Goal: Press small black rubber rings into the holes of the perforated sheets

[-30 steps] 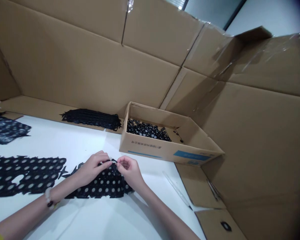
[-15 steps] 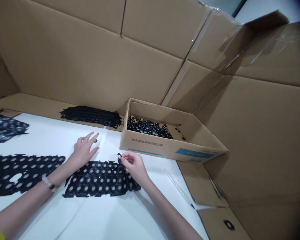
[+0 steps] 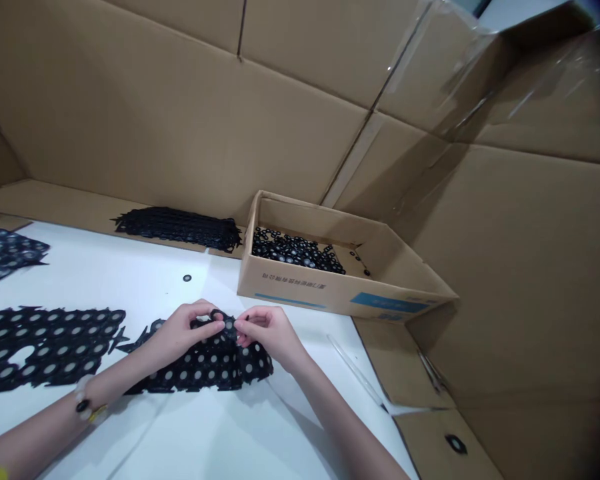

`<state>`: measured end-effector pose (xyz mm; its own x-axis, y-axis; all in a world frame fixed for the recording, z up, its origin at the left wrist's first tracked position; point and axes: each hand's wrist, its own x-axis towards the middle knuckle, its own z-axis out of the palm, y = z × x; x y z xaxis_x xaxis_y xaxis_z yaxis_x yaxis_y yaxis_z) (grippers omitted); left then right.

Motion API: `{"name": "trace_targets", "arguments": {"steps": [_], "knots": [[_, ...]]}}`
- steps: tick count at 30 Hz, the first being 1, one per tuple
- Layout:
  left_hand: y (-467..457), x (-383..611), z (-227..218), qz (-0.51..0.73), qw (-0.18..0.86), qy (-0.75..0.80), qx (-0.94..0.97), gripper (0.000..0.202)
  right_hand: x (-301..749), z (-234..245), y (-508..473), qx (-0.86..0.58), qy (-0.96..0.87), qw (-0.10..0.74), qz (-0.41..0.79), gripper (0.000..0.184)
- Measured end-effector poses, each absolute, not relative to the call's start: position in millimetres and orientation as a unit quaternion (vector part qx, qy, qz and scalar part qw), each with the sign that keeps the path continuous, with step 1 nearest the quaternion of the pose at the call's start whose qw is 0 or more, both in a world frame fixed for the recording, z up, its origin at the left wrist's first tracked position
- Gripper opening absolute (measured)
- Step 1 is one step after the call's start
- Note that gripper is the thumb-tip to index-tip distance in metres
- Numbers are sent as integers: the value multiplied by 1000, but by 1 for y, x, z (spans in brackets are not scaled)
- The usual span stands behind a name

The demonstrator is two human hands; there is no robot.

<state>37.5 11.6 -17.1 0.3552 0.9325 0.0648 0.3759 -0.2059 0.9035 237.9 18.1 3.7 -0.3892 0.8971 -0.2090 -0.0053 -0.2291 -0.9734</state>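
Black punched sheet [image 3: 200, 373], rubbery by the look: where does it lie?

On the white table [image 3: 145, 427], lower middle of the frame, under both hands. Its upper edge is raised and buckled between them. A second such sheet [image 3: 45, 347] lies flat at lower left.

State of the fingers?

Left hand [image 3: 183, 330]: fingers curled over the upper edge, closed on the sheet. Right hand [image 3: 267, 333]: thumb and fingers pinched together at the same edge, just beside the left hand. A small black ring [image 3: 229, 325] sits between the two hands; whether it is joined to the sheet, I cannot tell.

Handling estimate?

Judged light, thin and soft: the lifted edge folds rather than standing stiff. The narrow webs between the round openings look like the weak points, liable to tear under a hard pull. Best hold: close in, pinching right beside the ring, not from the far edge.

Surroundings?

A cardboard tray [image 3: 280, 297], centre of the frame, holds a heap of loose black rings [image 3: 295, 255]. To its left, at the table's back edge, lies a stack of black sheets [image 3: 177, 228]. One stray ring [image 3: 187, 277] rests on the table above the hands.
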Motion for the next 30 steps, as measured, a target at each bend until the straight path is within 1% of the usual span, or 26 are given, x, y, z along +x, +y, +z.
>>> {"name": "trace_targets", "arguments": {"steps": [5,9,13,16,18,19,20,22,25,27,29,30], "knots": [[9,40,-16,332,450,432,708,24,240,6,17,-415,-551,324,647,27],[9,43,-20,356,475,419,687,18,239,6,14,-417,-581,311,626,18],[8,45,-22,346,515,404,672,16,236,1,12,-446,-630,321,549,7],[5,47,-17,336,567,369,655,17,233,-3,11,-477,-667,341,461,6],[4,48,-13,331,596,360,637,19,232,-3,10,-482,-670,352,442,6],[4,48,-12,330,594,364,637,20,231,-3,9,-479,-666,354,449,5],[5,48,-12,329,578,373,647,22,231,-3,9,-472,-661,353,464,5],[6,46,-14,332,514,405,680,25,229,-2,6,-450,-649,346,506,5],[7,42,-17,361,402,469,699,22,227,-3,4,-420,-626,351,556,4],[7,40,-16,362,346,501,706,22,226,-3,5,-409,-610,360,575,2],[6,39,-12,324,331,494,736,20,225,-4,6,-406,-603,365,582,3],[5,39,-9,305,343,480,748,24,225,-5,6,-411,-599,365,582,3]]}}
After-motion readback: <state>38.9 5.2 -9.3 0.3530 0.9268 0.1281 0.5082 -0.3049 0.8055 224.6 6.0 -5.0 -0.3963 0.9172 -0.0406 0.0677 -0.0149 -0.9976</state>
